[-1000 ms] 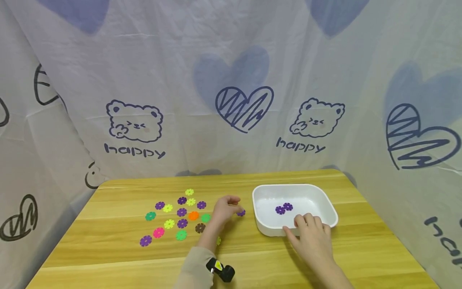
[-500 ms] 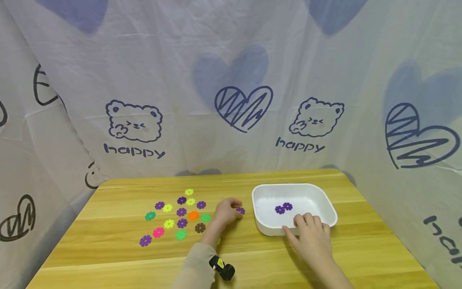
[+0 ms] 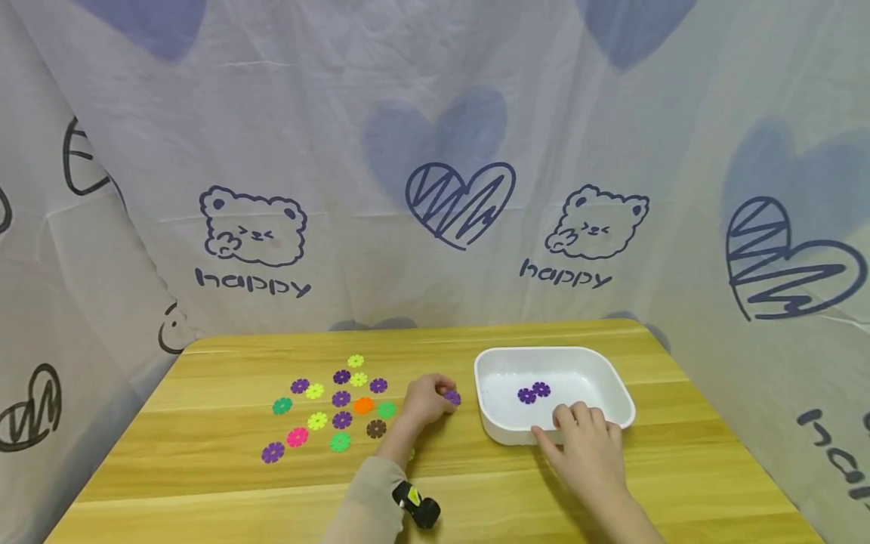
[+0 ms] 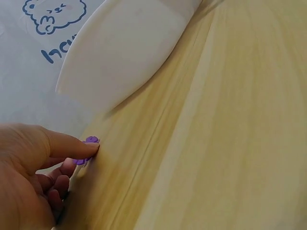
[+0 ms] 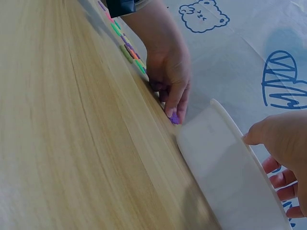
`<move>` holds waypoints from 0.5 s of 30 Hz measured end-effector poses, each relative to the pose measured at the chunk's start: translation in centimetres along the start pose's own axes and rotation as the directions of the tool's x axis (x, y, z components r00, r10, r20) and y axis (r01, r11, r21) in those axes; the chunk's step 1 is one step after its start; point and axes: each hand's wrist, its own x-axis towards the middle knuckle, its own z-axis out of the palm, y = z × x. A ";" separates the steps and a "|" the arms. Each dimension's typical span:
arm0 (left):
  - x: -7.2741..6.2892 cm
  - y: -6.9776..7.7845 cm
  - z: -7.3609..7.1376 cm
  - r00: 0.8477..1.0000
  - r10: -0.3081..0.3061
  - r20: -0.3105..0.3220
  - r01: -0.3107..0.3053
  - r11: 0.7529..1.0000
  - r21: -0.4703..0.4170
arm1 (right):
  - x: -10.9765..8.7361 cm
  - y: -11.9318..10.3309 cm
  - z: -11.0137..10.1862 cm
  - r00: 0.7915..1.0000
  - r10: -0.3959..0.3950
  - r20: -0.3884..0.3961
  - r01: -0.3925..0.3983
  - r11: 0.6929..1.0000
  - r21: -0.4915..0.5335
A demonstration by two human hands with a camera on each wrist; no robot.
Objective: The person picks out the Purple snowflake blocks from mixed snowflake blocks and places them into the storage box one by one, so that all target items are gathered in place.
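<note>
In the head view my left hand (image 3: 427,399) is left of the white plastic tray (image 3: 488,428), pinching a purple snowflake disc (image 3: 452,397) between thumb and fingers. The left wrist view shows that disc (image 4: 91,140) partly covered by the thumb, low over the wood. My right hand (image 3: 593,446) grips the tray's near rim, thumb on the outer side and fingers over the inside. Two purple discs (image 3: 527,396) lie together on the tray's floor.
Several loose discs lie left of my left hand: purple, yellow, green, a pink disc (image 3: 297,437), an orange disc (image 3: 363,406) and a brown disc (image 3: 377,429). One yellow disc is mostly hidden behind my left forearm. A printed curtain (image 3: 353,249) hangs behind the wooden table (image 3: 489,499).
My left fingers have closed on the purple disc beside the tray and tilted it up slightly. The right hand and the tray stay where they were.
</note>
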 end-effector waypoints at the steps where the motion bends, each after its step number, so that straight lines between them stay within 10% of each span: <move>1: 0.0 0.0 0.0 1.000 -0.004 -0.002 0.004 1.000 -0.016 | 0.0 0.0 0.0 1.000 0.001 0.001 -0.001 1.000 0.000; 15: -0.3 -0.7 -1.0 0.995 -0.050 -0.082 0.026 0.962 -0.270 | 0.0 0.1 0.0 1.000 0.000 0.000 0.000 1.000 0.002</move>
